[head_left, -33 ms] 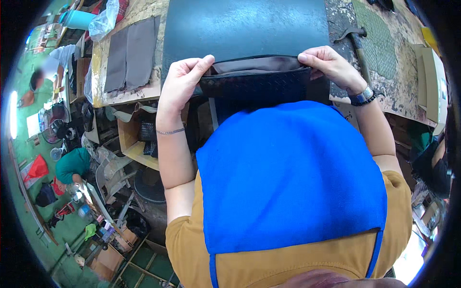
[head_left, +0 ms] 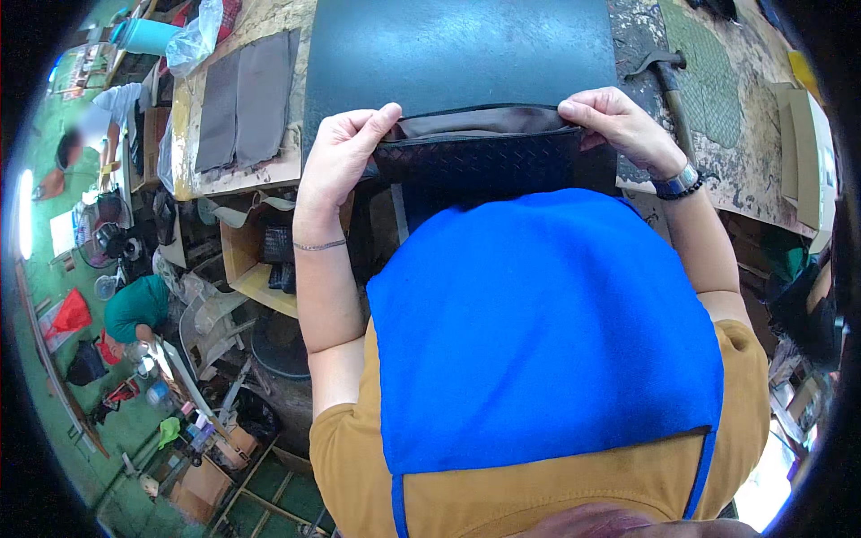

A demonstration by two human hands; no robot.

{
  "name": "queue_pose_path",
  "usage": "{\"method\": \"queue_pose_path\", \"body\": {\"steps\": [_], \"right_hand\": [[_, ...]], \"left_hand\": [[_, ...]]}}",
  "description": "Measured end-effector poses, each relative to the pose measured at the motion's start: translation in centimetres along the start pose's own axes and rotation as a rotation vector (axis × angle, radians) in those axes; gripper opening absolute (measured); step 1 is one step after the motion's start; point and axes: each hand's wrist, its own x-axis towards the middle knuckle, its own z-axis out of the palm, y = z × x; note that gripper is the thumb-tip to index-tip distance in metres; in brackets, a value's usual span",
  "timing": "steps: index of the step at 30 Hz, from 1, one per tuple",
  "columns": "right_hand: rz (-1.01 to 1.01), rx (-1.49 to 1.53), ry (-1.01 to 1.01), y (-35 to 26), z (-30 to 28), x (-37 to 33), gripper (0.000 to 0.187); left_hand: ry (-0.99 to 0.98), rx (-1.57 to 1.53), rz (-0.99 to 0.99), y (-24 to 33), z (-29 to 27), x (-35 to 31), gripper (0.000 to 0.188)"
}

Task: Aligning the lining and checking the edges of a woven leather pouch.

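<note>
A black pouch (head_left: pixel 480 160) with a woven-pattern face and a zipper edge hangs between my hands at the table's front edge. Its mouth is spread, and a grey-brown lining (head_left: pixel 484 123) shows inside. My left hand (head_left: pixel 345 148) pinches the left end of the mouth between thumb and fingers. At the other end, my right hand (head_left: pixel 619 125) grips the corner in the same way, thumb on top. The pouch's lower part is hidden behind my blue apron (head_left: pixel 547 332).
Beyond the pouch lies a dark, shiny work mat (head_left: pixel 462 54). A hammer (head_left: pixel 668 85) rests to its right, beside a green textured sheet (head_left: pixel 704 76). Folded grey-brown fabric pieces (head_left: pixel 247 103) lie on the left. A person in green (head_left: pixel 139 305) bends over at the far left.
</note>
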Motion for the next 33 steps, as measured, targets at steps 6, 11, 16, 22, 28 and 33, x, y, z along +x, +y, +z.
{"method": "queue_pose_path", "body": {"steps": [6, 11, 16, 22, 28, 33], "right_hand": [[-0.048, -0.092, -0.020, 0.0, 0.2, -0.5, 0.032], [-0.053, -0.123, -0.010, 0.0, 0.2, -1.0, 0.035], [-0.038, -0.111, -0.024, -0.5, 0.5, -1.3, 0.032], [-0.238, -0.301, 0.047, -1.1, -0.2, -1.1, 0.031], [-0.223, -0.749, 0.165, -5.7, 1.2, -1.4, 0.020], [-0.935, -0.993, 0.261, -7.3, 5.4, 0.0, 0.018]], "left_hand": [[0.046, -0.035, 0.001, -0.3, 0.8, -1.0, 0.032], [0.004, -0.123, 0.039, 0.2, 1.3, -1.8, 0.035], [0.014, -0.104, 0.064, 0.7, 1.8, -2.4, 0.037], [0.030, -0.040, 0.109, 1.0, 2.2, -2.8, 0.031], [-0.067, -0.023, -0.003, 1.6, 2.5, -2.8, 0.016], [-0.124, 0.091, -0.043, 2.7, 2.3, -2.2, 0.011]]}}
